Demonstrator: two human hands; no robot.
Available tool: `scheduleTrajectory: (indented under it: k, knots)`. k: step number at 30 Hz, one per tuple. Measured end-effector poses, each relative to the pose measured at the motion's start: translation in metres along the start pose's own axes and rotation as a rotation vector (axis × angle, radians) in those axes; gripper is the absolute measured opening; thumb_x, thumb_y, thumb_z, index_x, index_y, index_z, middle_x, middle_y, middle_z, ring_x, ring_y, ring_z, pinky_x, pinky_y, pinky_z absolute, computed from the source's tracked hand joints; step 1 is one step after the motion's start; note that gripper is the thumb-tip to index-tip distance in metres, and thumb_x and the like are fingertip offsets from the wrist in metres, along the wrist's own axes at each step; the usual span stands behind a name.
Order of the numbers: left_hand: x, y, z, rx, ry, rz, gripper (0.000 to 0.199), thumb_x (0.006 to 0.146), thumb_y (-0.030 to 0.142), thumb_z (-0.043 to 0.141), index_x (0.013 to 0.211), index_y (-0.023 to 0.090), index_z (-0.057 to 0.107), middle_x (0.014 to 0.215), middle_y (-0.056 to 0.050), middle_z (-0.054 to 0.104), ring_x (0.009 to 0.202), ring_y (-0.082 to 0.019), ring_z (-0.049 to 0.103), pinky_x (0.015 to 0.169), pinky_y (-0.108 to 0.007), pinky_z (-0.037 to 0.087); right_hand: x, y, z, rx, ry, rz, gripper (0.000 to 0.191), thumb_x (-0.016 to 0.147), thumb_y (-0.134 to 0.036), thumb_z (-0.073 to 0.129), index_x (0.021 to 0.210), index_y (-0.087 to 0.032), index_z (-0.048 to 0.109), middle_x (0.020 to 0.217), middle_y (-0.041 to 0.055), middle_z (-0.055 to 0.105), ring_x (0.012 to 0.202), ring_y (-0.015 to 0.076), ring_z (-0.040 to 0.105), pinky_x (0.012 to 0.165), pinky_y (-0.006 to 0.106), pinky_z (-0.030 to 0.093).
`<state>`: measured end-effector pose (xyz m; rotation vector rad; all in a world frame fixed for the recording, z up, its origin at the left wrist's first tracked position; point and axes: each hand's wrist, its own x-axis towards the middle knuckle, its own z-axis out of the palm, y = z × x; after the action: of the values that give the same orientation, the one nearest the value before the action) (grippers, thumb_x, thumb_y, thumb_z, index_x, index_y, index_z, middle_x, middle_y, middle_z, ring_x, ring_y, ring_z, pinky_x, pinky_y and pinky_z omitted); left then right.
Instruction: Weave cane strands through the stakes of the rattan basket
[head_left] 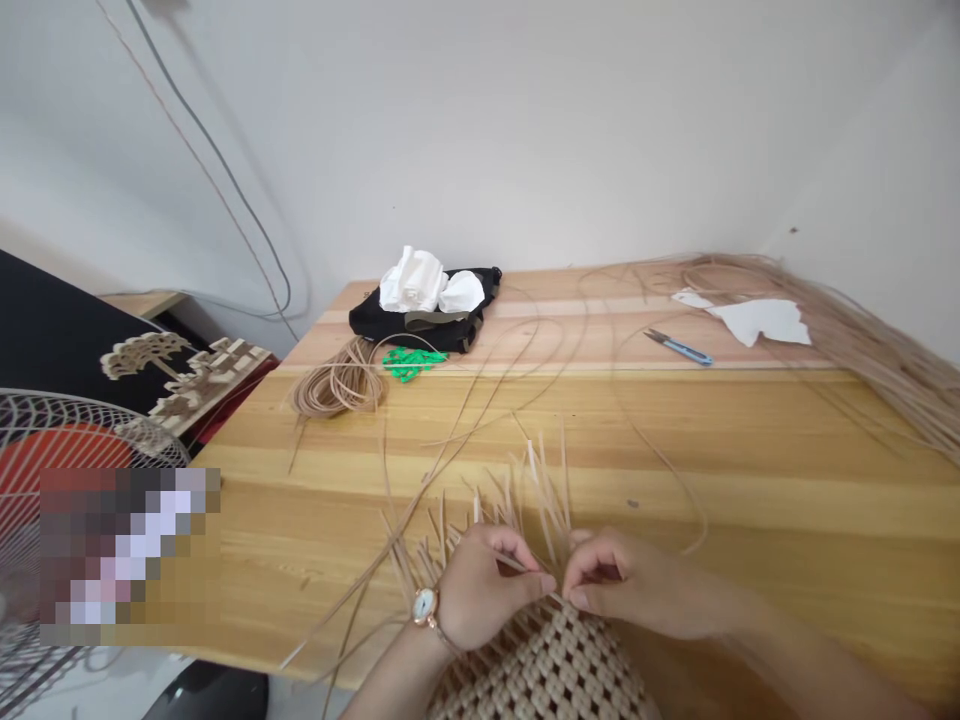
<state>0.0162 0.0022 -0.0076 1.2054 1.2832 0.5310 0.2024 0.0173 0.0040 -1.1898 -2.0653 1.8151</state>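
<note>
A tan piece woven from flat, thin strips [562,670] sits at the bottom middle of the frame, by the near edge of the yellow-brown wooden table [750,450]. The part that shows low down is done: it is tight and neat, with small dark holes in rows. The top edge and the left side look not done, as lots of loose tan ends [532,460] stick up there. So there seems to be a good bit left, but I can't tell how much, since the bottom is cut off. The left hand [491,585] has its grip pinched on a thin tan strip [556,597] at the top edge. The right hand [637,590] has a small, tight grip on the same strip, just beside the left. The small blue-handled metal snips [686,350] lie at the upper right, in no hand.
</note>
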Motion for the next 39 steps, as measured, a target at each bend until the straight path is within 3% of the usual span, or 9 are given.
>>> scheduleTrajectory:
  k: [4,10,18,22,26,33,39]
  knots:
    - [-0.001,0.003,-0.002,0.068,0.038,-0.004,0.016,0.058,0.026,0.065,0.056,0.013,0.056,0.061,-0.004,0.061,0.057,-0.013,0.052,0.055,-0.023,0.039,0.007,0.005,0.006,0.135,0.050,0.131,0.025,0.068,-0.037,0.061,0.067,-0.012,0.065,0.054,-0.0035,0.043,0.051,0.0074,0.034,0.047,0.020,0.023]
    - [-0.003,0.003,-0.007,0.080,-0.008,-0.008,0.018,0.058,0.027,0.064,0.055,0.013,0.054,0.054,0.001,0.053,0.051,-0.009,0.045,0.050,-0.021,0.034,0.009,0.003,0.010,0.254,0.021,0.165,0.023,0.064,-0.035,0.065,0.067,-0.012,0.068,0.053,-0.0026,0.048,0.051,0.0070,0.037,0.049,0.019,0.025]
    - [-0.006,-0.005,-0.017,0.029,-0.056,0.051,0.022,0.061,0.028,0.065,0.055,0.013,0.050,0.053,0.002,0.049,0.051,-0.008,0.042,0.049,-0.020,0.032,0.008,0.006,0.011,0.207,0.005,0.134,0.019,0.065,-0.030,0.064,0.068,-0.011,0.069,0.059,-0.0014,0.051,0.055,0.0076,0.039,0.050,0.020,0.027]
    - [-0.008,-0.002,-0.021,-0.033,-0.089,0.061,0.017,0.066,0.024,0.062,0.060,0.014,0.050,0.057,-0.001,0.057,0.055,-0.010,0.049,0.053,-0.021,0.036,0.006,0.004,0.011,0.203,0.004,0.090,0.020,0.071,-0.029,0.059,0.073,-0.011,0.068,0.063,-0.0002,0.052,0.059,0.0090,0.041,0.054,0.021,0.030]
    - [-0.008,0.003,-0.016,-0.060,-0.125,0.091,0.007,0.065,0.013,0.057,0.072,0.012,0.058,0.069,-0.004,0.064,0.065,-0.013,0.056,0.060,-0.022,0.041,0.000,-0.002,0.009,0.190,0.037,0.057,0.018,0.078,-0.026,0.051,0.091,-0.016,0.059,0.067,-0.0020,0.050,0.062,0.0096,0.043,0.057,0.021,0.032]
    - [-0.002,0.005,0.003,0.037,-0.122,0.060,0.014,0.064,0.022,0.061,0.065,0.011,0.069,0.065,-0.006,0.066,0.060,-0.015,0.057,0.058,-0.022,0.043,-0.003,-0.009,0.005,0.084,0.094,-0.026,0.009,0.081,-0.015,0.042,0.087,-0.020,0.046,0.069,-0.0038,0.049,0.062,0.0092,0.041,0.055,0.019,0.030]
    - [-0.002,0.005,0.004,0.054,-0.216,0.106,0.013,0.064,0.020,0.061,0.063,0.012,0.070,0.060,-0.003,0.064,0.054,-0.011,0.054,0.053,-0.019,0.041,0.000,0.000,0.014,0.213,0.184,-0.019,0.009,0.080,-0.017,0.043,0.088,-0.021,0.043,0.068,-0.0041,0.044,0.060,0.0090,0.040,0.054,0.019,0.031]
